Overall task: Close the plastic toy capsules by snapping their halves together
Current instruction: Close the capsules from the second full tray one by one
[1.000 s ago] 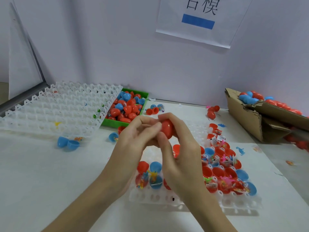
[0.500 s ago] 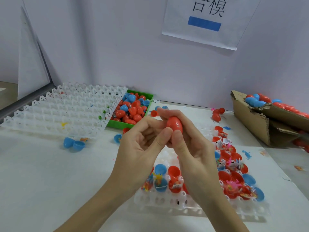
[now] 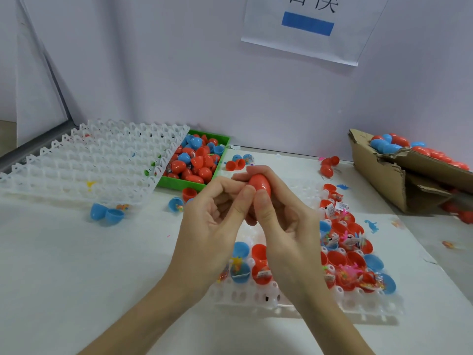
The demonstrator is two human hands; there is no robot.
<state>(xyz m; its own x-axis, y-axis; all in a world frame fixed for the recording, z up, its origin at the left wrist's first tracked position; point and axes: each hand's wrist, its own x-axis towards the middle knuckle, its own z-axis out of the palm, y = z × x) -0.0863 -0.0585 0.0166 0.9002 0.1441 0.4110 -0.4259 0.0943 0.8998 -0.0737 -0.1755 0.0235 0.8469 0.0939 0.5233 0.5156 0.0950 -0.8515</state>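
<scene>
A red egg-shaped capsule [image 3: 259, 184] is held above the table between both hands. My right hand [image 3: 284, 226] grips it with the thumb on its front and fingers curled behind. My left hand [image 3: 217, 221] has its thumb tip against the capsule's left side and its fingers curled next to it. Under the hands lies a white holder tray [image 3: 320, 301] with several open red and blue capsule halves holding small toys.
A green bin [image 3: 179, 184] of red and blue capsules stands behind, beside a stack of white trays [image 3: 84, 165] at the left. A cardboard box [image 3: 384, 180] of capsules sits at the right. Loose blue halves [image 3: 106, 213] and red halves [image 3: 234, 164] lie on the table.
The hands have lifted the red capsule slightly and turned it, so more of its closed egg shape shows between the thumbs. The view has shifted a little.
</scene>
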